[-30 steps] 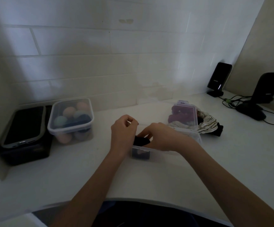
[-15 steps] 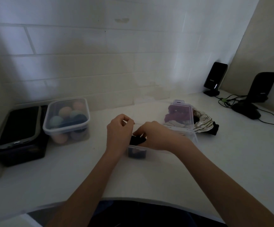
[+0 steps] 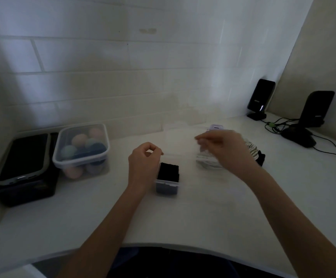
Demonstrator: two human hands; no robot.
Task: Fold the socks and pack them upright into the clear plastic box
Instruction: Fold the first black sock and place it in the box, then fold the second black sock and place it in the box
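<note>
A clear plastic box [image 3: 166, 187] stands on the white counter in front of me. One folded black sock [image 3: 168, 171] stands upright at its left end. My left hand [image 3: 143, 164] is curled at the box's left rim, thumb and forefinger pinching the far corner. My right hand [image 3: 224, 149] is blurred and hovers to the right of the box with loosely bent fingers and nothing visible in them. Behind that hand lie a striped sock [image 3: 252, 149] and a dark sock [image 3: 261, 158].
A lidded container of coloured balls [image 3: 80, 149] and a phone [image 3: 22, 157] on a black case stand at the left by the wall. Two black speakers [image 3: 260, 97] [image 3: 315, 109] with cables sit at the back right. A small purple-topped box [image 3: 216, 127] peeks out behind my right hand.
My right hand has let go of the black sock and moved right, towards the sock pile. The sock now stands alone in the box. My left hand has stayed at the rim.
</note>
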